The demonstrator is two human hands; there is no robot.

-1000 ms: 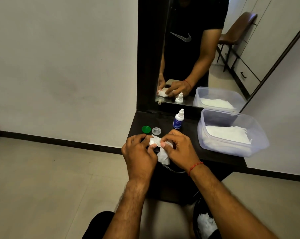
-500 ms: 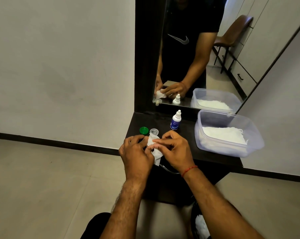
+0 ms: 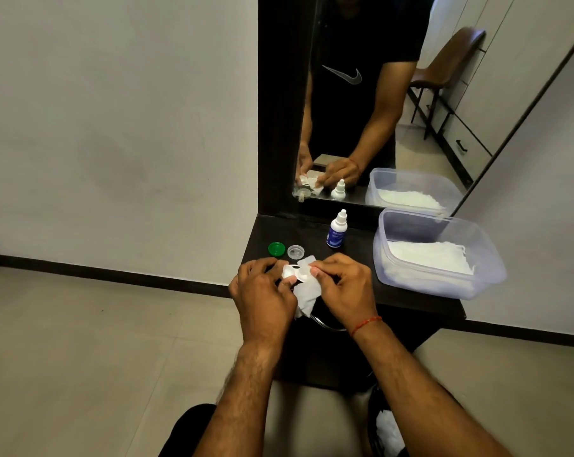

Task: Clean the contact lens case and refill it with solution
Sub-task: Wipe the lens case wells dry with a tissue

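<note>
The case, mostly hidden, is pinched by the left hand above the front of the shelf, and a tissue is pinched against it by the right hand. Each well should be wiped dry before the bottle is used.

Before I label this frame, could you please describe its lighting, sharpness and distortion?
Head view: dim light, no harsh glare; left hand and right hand gripping the tissue are sharp; the wide lens splays the edges of the mirror, which doubles the dropper bottle and plastic tub; the reflected chair is smeared.
</note>
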